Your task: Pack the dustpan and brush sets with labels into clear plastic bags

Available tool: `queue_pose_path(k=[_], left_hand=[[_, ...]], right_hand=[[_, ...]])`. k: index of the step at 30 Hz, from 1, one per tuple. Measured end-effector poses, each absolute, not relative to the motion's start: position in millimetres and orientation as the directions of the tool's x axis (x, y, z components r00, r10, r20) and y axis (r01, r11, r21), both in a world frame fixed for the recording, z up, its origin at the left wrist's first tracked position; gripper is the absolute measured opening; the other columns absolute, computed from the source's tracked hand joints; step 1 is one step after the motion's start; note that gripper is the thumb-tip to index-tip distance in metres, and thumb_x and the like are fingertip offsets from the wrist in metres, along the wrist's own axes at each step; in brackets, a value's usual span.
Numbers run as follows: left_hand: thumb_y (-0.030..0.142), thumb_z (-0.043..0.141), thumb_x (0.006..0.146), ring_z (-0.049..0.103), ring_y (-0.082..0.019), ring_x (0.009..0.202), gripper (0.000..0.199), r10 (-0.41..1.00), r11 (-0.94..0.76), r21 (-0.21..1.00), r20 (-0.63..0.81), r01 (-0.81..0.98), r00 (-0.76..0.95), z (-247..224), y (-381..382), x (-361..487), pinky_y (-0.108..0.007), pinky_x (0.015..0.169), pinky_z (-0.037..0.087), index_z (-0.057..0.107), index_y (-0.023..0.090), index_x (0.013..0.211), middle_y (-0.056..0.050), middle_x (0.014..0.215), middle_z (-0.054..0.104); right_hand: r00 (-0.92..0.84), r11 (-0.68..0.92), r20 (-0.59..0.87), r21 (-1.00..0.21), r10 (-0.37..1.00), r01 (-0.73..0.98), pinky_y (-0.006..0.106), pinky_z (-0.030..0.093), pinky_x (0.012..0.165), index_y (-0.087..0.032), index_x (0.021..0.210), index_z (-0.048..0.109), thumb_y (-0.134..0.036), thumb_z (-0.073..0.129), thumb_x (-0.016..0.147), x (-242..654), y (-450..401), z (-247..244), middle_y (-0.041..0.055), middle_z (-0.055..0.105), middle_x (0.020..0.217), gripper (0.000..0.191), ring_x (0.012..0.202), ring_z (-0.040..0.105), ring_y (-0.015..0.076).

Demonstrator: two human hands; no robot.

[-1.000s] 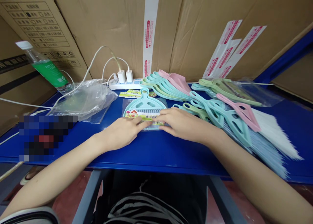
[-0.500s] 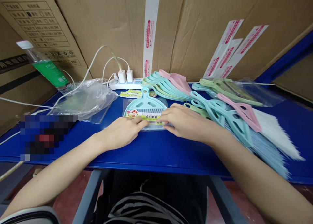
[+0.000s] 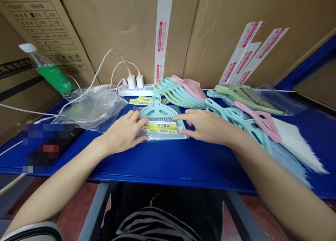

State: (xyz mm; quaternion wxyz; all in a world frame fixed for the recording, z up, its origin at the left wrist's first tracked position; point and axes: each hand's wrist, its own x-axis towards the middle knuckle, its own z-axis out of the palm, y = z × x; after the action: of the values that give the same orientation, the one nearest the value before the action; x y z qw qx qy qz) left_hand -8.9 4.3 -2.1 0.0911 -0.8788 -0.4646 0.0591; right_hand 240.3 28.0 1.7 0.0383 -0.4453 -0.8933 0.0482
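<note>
Head camera first, and it's the only one we've got: we're looking down at a blue desk (image 3: 162, 164) with a light-blue dustpan (image 3: 158, 109) lying flat near the middle, handle pointing away from us. It's inside a clear bag (image 3: 154, 137), along with a brush whose grey bristles (image 3: 161, 119) peek out above a yellow-green label card (image 3: 163, 126). Our left hand (image 3: 124, 132) is at the left side of that package, thumb and fingers spread apart, fingertips looking like they're resting on the plastic. Our right hand (image 3: 206, 125) is at the opposite side, also spread, index finger stretched toward the card and thumb down by the bag's right edge; we honestly can't tell how hard either one is pressing, if at all. Just past the handle we've got some more label cards (image 3: 136, 101), then a white power strip (image 3: 136, 91) with chargers plugged in. Beside that there's a fanned stack of dustpans (image 3: 181, 92) in green, blue and pink. Off to the right we see a bagged green dustpan (image 3: 253, 102), a pink-handled brush (image 3: 258, 117) and blue-handled brushes (image 3: 286, 162), partly overlapping. Over on our left there's crumpled clear plastic (image 3: 89, 108), a tilted bottle (image 3: 54, 76) with a green label, and a dark object (image 3: 52, 146) that's mostly pixelated. Big cardboard (image 3: 126, 27) fills the back.
</note>
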Motion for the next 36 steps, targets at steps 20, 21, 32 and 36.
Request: queue_pose_path(k=[20, 21, 32, 36], left_hand=[[0.027, 0.036, 0.093, 0.070, -0.025, 0.076, 0.021, 0.943, -0.331, -0.245, -0.101, 0.911, 0.316, 3, 7, -4, -0.034, 0.065, 0.051, 0.050, 0.017, 0.106, -0.008, 0.086, 0.073], [0.027, 0.037, 0.092, 0.070, -0.024, 0.075, 0.021, 0.947, -0.320, -0.233, -0.094, 0.918, 0.306, 3, 7, -3, -0.033, 0.063, 0.051, 0.050, 0.017, 0.105, -0.007, 0.084, 0.073], [0.027, 0.041, 0.093, 0.070, -0.025, 0.075, 0.012, 0.929, -0.371, -0.016, 0.004, 0.928, 0.371, -2, 0, 6, -0.031, 0.059, 0.046, 0.050, 0.020, 0.094, -0.003, 0.082, 0.071], [0.026, 0.041, 0.093, 0.068, -0.020, 0.067, 0.011, 0.886, -0.431, -0.051, 0.165, 0.901, 0.433, -3, -2, 5, -0.028, 0.056, 0.043, 0.050, 0.021, 0.093, -0.002, 0.083, 0.069]], right_hand=[[-0.294, 0.033, -0.028, -0.979, 0.955, 0.200, 0.040, 0.064, 0.068, -0.025, 0.152, 0.015, -0.022, 0.045, 0.091, 223, 45, -16, 0.0124, 0.061, 0.117, 0.068, 0.081, 0.071, 0.0215], [-0.269, 0.015, -0.027, -0.988, 0.963, 0.153, 0.041, 0.064, 0.070, -0.025, 0.150, 0.019, -0.024, 0.049, 0.090, 222, 45, -17, 0.0124, 0.062, 0.119, 0.068, 0.086, 0.070, 0.0224], [-0.092, -0.031, -0.023, -0.996, 0.995, -0.089, 0.044, 0.058, 0.081, -0.026, 0.120, 0.056, -0.016, 0.054, 0.084, 203, 37, -18, 0.0074, 0.072, 0.110, 0.038, 0.101, 0.068, 0.0245], [0.132, 0.196, 0.192, -0.980, 0.972, -0.020, 0.042, 0.056, 0.081, -0.021, 0.110, 0.058, -0.016, 0.054, 0.081, 228, 46, 13, 0.0108, 0.070, 0.113, 0.029, 0.106, 0.065, 0.0259]])
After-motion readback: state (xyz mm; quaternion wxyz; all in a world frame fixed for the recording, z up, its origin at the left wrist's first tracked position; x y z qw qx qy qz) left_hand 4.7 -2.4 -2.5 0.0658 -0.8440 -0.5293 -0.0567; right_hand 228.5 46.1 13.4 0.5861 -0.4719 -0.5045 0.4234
